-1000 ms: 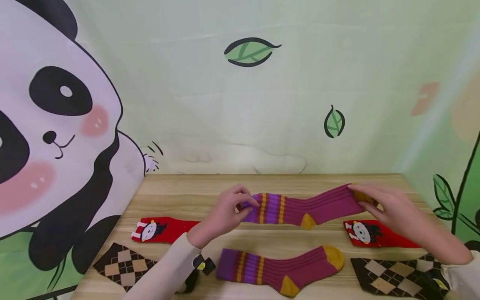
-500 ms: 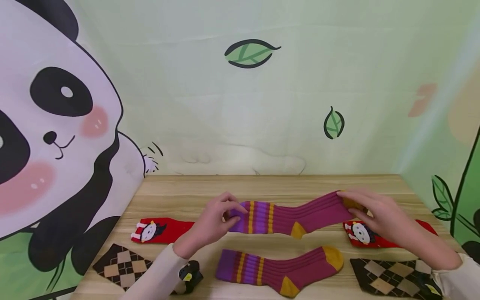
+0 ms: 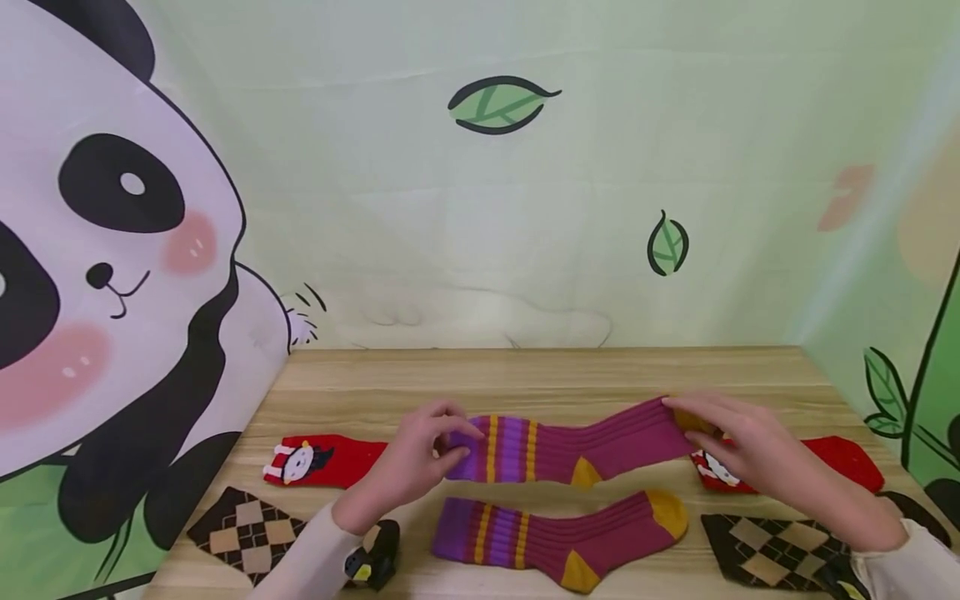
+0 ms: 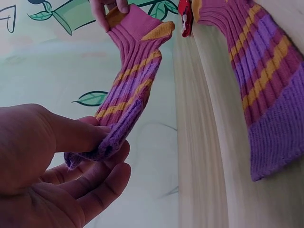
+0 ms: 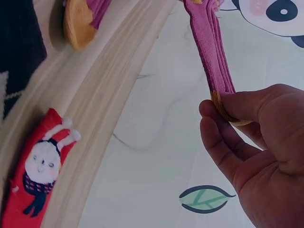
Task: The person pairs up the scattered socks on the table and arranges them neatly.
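A magenta sock with purple and yellow stripes (image 3: pixel 555 450) is stretched between both hands above the table. My left hand (image 3: pixel 416 454) pinches its purple cuff between thumb and fingers, seen close in the left wrist view. At the other end, my right hand (image 3: pixel 742 437) grips the yellow toe, which the fingers partly cover; the right wrist view shows the thumb pressing on it (image 5: pixel 251 142). A matching striped sock (image 3: pixel 558 537) lies flat on the table just below, toe to the right.
Red socks with a white animal face lie at left (image 3: pixel 330 461) and right (image 3: pixel 843 462). Black and tan argyle socks lie in front of them at left (image 3: pixel 251 537) and right (image 3: pixel 772 550). Behind the wooden table (image 3: pixel 555 371) hangs a printed cloth (image 3: pixel 570 208).
Both hands have moved left and lower with the held sock, bringing it nearer the matching sock on the table. Their grip looks the same. The socks on the table have stayed put.
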Tool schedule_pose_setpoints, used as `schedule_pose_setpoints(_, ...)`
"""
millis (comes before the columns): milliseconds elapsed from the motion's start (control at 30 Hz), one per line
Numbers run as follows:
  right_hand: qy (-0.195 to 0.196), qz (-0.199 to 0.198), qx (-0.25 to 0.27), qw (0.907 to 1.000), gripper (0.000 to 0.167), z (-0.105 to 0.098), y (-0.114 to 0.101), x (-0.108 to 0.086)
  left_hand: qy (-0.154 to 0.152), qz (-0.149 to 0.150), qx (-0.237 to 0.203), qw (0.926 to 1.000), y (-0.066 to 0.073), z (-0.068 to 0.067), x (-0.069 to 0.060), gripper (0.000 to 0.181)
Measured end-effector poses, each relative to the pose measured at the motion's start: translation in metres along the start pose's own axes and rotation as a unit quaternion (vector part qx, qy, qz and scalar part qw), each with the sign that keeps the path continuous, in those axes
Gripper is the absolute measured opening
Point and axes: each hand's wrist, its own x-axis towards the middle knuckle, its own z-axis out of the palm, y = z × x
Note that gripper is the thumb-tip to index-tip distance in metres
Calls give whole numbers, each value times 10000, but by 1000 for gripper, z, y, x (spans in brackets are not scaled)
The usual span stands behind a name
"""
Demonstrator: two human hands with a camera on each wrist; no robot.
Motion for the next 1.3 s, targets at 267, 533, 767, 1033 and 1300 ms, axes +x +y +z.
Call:
schedule_pose_setpoints(267, -198, 174, 385, 9989, 64, 9, -7, -7, -115, -263, 5, 9996, -2, 2, -11, 24)
schedule_pose_setpoints(533, -610, 426, 750, 9944, 62, 15, -15, -17, -342, -518, -28, 9981, -1, 4, -25, 24)
schedule_pose_setpoints(767, -777, 559, 892, 9914, 61, 20, -18, -24, -502, -595, -132, 9969, -1, 10, -31, 23)
schedule_pose_setpoints(1033, -922, 689, 789, 9902, 63, 24, -22, -32, -689, -681, -181, 9951, -2, 17, -40, 23)
schedule_pose_setpoints(1300, -1023, 797, 1009, 9864, 61, 26, -24, -40, -717, -620, -149, 9954, -2, 22, -46, 23)
